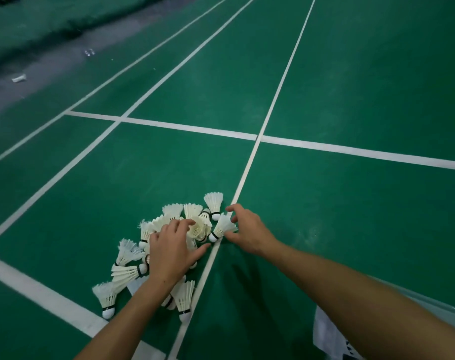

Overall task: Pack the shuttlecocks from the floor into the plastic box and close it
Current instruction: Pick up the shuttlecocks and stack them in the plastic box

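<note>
Shuttlecocks [153, 258], white-feathered with white cork tips and dark bands, lie in a loose pile on the green badminton court floor [351, 87], just left of the long white court line [249, 157] that runs away from the person. Some lie on their sides, some overlap, and one shuttlecock [214, 203] sits at the far edge of the pile, closest to that line, feathers pointing away. Two more lie at the near end of the pile, cork tips toward the person, beside a second white line that crosses the nearer left corner.

The left hand [169, 252] rests palm-down on the middle of the pile, fingers spread and only lightly bent over several shuttlecocks, the thumb stretched toward the long line; whether any finger actually grips one cannot be told. The right hand [247, 228] reaches in from the other side of the line, its thumb and fingers curled around the feather skirt of a single shuttlecock [221, 227] whose cork tip touches the line.

At the lower right, well to the right of the line and partly hidden by the right forearm, a pale translucent edge shows that may be the plastic box [429, 306]; beside it lies a bit of white fabric with a dark pattern [333, 341]. Far off to the left of the line, small pale litter [19, 78] sits on a grey strip beside the court.
</note>
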